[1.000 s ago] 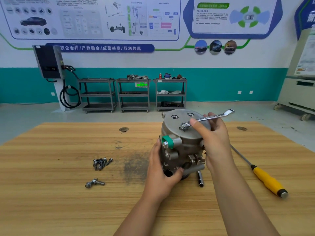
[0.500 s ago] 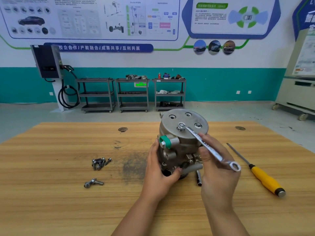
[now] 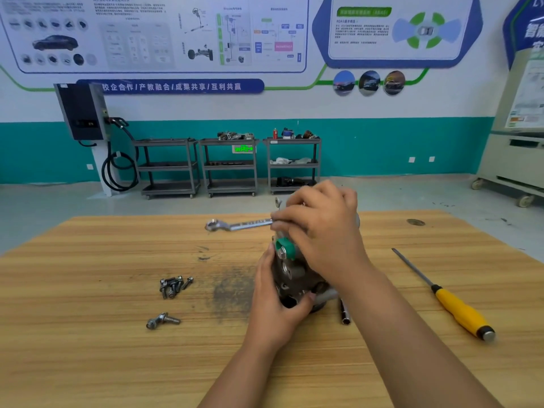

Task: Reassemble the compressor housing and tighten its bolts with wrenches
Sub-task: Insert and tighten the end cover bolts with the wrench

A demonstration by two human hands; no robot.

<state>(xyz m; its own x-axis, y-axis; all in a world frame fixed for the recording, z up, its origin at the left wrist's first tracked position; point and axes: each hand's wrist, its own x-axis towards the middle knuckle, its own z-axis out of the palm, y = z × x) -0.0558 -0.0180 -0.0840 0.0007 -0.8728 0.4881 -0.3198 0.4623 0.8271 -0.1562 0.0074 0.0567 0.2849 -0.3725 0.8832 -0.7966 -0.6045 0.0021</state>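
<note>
The grey metal compressor housing [image 3: 290, 272] with a green cap stands upright on the wooden table [image 3: 88, 348]. My left hand [image 3: 275, 304] grips its lower left side. My right hand [image 3: 319, 231] lies over the housing's top and holds a silver wrench [image 3: 238, 225], whose free end points left. The top face and the bolt under the wrench are hidden by my right hand. A pile of several loose bolts [image 3: 173, 285] lies to the left, with two more bolts [image 3: 162, 320] nearer me.
A yellow-handled screwdriver [image 3: 459, 312] lies on the table to the right. A dark socket piece [image 3: 344, 315] lies just right of the housing's base. A dark stain [image 3: 232, 293] marks the wood left of the housing. Shelving carts stand by the far wall.
My right hand swung the wrench around on the housing's top: its free end pointed right, then toward me, and points left now. The left hand stayed on the housing.
</note>
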